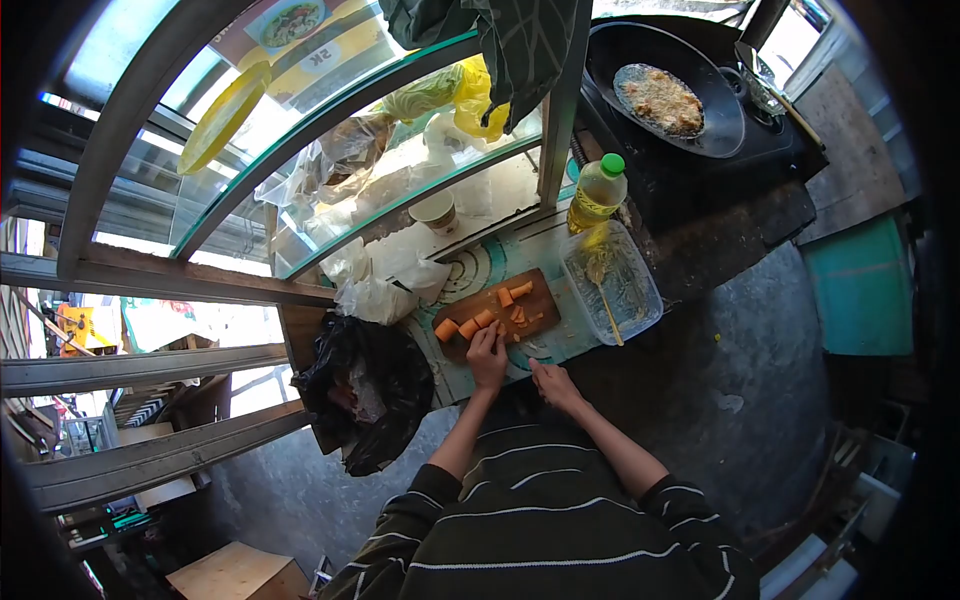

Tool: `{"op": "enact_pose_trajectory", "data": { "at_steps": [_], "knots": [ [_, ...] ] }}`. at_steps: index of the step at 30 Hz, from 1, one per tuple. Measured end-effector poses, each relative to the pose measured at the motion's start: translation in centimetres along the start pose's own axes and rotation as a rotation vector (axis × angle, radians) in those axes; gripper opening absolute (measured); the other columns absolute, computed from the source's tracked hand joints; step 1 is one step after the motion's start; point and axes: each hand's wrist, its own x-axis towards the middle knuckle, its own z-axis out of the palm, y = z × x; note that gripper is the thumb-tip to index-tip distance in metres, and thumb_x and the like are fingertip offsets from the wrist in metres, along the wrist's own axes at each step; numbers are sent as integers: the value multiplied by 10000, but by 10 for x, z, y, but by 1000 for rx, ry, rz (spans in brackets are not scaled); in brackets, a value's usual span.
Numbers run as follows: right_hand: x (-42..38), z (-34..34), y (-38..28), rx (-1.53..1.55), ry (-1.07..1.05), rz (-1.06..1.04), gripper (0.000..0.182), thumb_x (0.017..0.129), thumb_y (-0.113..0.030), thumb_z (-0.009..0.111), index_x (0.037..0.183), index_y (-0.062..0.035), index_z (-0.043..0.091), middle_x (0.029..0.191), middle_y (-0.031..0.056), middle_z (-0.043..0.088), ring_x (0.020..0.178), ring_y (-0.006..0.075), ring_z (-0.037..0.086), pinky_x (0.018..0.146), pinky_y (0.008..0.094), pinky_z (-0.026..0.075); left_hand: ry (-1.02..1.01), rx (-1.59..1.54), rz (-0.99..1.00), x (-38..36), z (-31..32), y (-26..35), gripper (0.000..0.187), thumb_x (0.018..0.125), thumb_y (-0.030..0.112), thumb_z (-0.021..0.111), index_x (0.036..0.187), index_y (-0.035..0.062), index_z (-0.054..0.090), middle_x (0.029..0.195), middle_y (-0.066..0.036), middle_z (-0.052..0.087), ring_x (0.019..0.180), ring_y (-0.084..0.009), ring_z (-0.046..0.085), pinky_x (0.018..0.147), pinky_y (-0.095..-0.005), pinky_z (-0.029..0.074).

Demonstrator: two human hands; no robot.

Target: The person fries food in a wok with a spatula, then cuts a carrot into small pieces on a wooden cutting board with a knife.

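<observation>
A brown wooden cutting board [540, 318] lies on the counter with several pieces of orange carrot [468, 329] and small cut bits on it. My left hand [488, 362] is at the board's near edge, its fingertips pinched together on a carrot piece that they largely cover. To the right, just off the board, my right hand [556, 386] is closed. Whatever its fingers wrap around is too small and hidden to make out.
Right of the board is a clear plastic tub [648, 290] with a yellow-handled utensil [607, 312], beside a green-capped bottle [597, 190]. Food fries in a wok [722, 140] on the black stove. A black plastic bag [400, 395] hangs left; a glass case rises behind.
</observation>
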Motion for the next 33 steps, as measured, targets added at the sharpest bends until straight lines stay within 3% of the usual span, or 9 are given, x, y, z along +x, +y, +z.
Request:
{"op": "enact_pose_trajectory", "data": {
  "at_steps": [14, 16, 19, 23, 25, 26, 28, 32, 33],
  "knots": [
    [17, 6, -6, 8, -55, 16, 461, 880, -433, 371, 606, -67, 431, 487, -10, 383, 374, 88, 361, 343, 234, 277, -2, 6, 15, 0, -1, 0, 237, 747, 44, 576, 982, 17, 594, 819, -135, 575, 738, -279, 578, 644, -331, 458],
    [15, 6, -9, -46, -61, 53, 555, 880, -435, 332, 598, 20, 477, 504, 101, 465, 469, 203, 483, 473, 361, 364, -1, -9, -7, -1, 1, 0, 236, 747, 47, 582, 980, 18, 595, 814, -132, 576, 725, -273, 577, 634, -328, 458],
    [16, 8, -9, 30, -105, 195, 548, 882, -429, 330, 606, 21, 479, 500, 97, 457, 470, 193, 483, 470, 360, 364, -22, -33, -35, -1, -1, 0, 232, 749, 52, 587, 978, 17, 595, 808, -129, 576, 710, -264, 578, 623, -322, 457],
    [17, 11, -1, 29, -90, 78, 543, 883, -428, 329, 620, 23, 479, 498, 82, 443, 464, 167, 463, 465, 353, 362, 12, -1, 25, 1, -2, 3, 228, 750, 55, 591, 974, 15, 596, 798, -127, 576, 697, -259, 577, 614, -317, 456],
    [21, 12, 4, -43, -86, 84, 538, 880, -424, 334, 678, 42, 510, 558, 155, 513, 529, 270, 535, 519, 382, 389, 19, -20, 9, 2, -1, 5, 226, 750, 55, 593, 972, 11, 596, 798, -127, 578, 692, -250, 577, 607, -318, 454],
    [22, 11, 7, -43, -85, 82, 538, 880, -424, 334, 678, 42, 510, 558, 155, 513, 529, 270, 535, 519, 382, 389, 20, -21, 10, 2, -1, 6, 226, 750, 55, 593, 972, 11, 596, 798, -127, 578, 692, -250, 577, 607, -318, 454],
    [23, 10, 11, -228, 15, -72, 521, 875, -416, 340, 751, 49, 541, 714, 241, 561, 717, 392, 558, 608, 416, 404, 15, -30, -71, 4, -4, 8, 225, 760, 56, 587, 979, 6, 592, 844, -132, 590, 737, -251, 591, 638, -303, 459],
    [22, -7, 7, -262, -28, -52, 492, 871, -404, 343, 807, 34, 559, 848, 269, 542, 873, 424, 499, 680, 441, 397, 38, -82, -64, 0, -7, 1, 237, 777, 53, 572, 1008, 2, 584, 908, -136, 597, 813, -242, 599, 691, -284, 460],
    [24, -9, 6, -255, 20, -127, 493, 875, -407, 351, 745, 30, 538, 701, 203, 526, 706, 345, 516, 600, 407, 389, 25, -140, -120, -2, -8, -2, 239, 793, 57, 557, 1024, 1, 578, 943, -135, 594, 855, -228, 592, 715, -280, 457]
  ]
}}
